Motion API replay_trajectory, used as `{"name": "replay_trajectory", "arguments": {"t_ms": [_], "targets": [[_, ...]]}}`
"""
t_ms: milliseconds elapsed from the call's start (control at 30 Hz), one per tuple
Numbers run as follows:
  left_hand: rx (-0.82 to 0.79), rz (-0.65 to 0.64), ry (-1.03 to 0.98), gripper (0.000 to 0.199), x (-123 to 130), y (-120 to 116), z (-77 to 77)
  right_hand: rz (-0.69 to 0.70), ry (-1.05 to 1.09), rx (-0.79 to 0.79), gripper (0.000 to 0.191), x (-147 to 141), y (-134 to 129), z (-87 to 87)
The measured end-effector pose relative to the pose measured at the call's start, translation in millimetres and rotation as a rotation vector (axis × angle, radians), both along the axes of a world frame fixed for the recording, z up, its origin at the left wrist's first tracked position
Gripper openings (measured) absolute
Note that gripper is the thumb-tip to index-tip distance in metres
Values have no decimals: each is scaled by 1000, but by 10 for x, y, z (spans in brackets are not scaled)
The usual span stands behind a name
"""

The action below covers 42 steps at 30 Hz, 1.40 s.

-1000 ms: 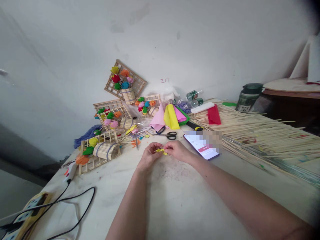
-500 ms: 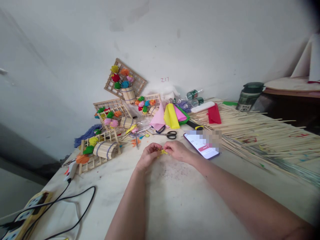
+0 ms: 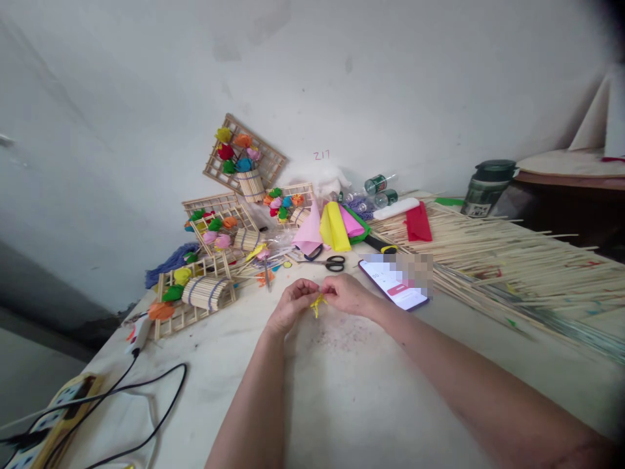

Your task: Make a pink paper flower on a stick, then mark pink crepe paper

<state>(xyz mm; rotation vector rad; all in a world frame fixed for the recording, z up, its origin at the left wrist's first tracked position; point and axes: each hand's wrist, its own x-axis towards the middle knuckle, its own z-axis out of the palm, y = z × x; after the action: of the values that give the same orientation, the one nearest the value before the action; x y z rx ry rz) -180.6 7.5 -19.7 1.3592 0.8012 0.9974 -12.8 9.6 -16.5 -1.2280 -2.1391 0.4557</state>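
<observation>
Close together over the white table [image 3: 342, 404], my left hand [image 3: 291, 305] and my right hand [image 3: 346, 295] pinch a small piece of yellow crepe paper [image 3: 316, 306] between their fingertips. Thin frayed-looking strips of it hang below the fingers; the rest is hidden behind them. Just beyond the hands lie black-handled scissors [image 3: 334, 263]. A phone [image 3: 394, 284] with its screen lit rests to the right of my right hand. Small dark specks [image 3: 336, 332] are scattered on the table under my hands.
Stick lattices with paper flowers [image 3: 244, 159] and stick pots [image 3: 205, 293] stand at the left and back. Folded yellow crepe paper [image 3: 334, 228], many thin sticks [image 3: 488, 254], a dark green bottle [image 3: 488, 189] and a glue gun [image 3: 140, 333] lie around. A black cord [image 3: 166, 417] runs front left.
The yellow crepe paper has turned and now hangs down below my fingertips in strips, where before it lay mostly between them. Both hands have hardly moved.
</observation>
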Motion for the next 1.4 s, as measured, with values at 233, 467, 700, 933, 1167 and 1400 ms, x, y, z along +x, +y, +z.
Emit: {"name": "replay_trajectory", "arguments": {"t_ms": [233, 467, 700, 933, 1167, 1400], "targets": [[-7, 39, 128, 18, 22, 34, -45, 2, 93, -66, 11, 11, 15, 5], [-72, 15, -85, 22, 39, 26, -41, -9, 254, -122, 10, 21, 47, 1], [-31, 61, -45, 20, 43, 42, -48, 48, 386, -244, 9, 2, 18, 60], [-15, 29, -137, 24, 54, 22, -40, 19, 526, -304, 7, -8, -31, 169], [24, 34, -144, 21, 58, 29, -41, 22, 398, -55, 14, -14, -13, 94], [19, 30, -168, 19, 52, 23, -38, 94, 364, -73, 16, 3, -91, 179]]}}
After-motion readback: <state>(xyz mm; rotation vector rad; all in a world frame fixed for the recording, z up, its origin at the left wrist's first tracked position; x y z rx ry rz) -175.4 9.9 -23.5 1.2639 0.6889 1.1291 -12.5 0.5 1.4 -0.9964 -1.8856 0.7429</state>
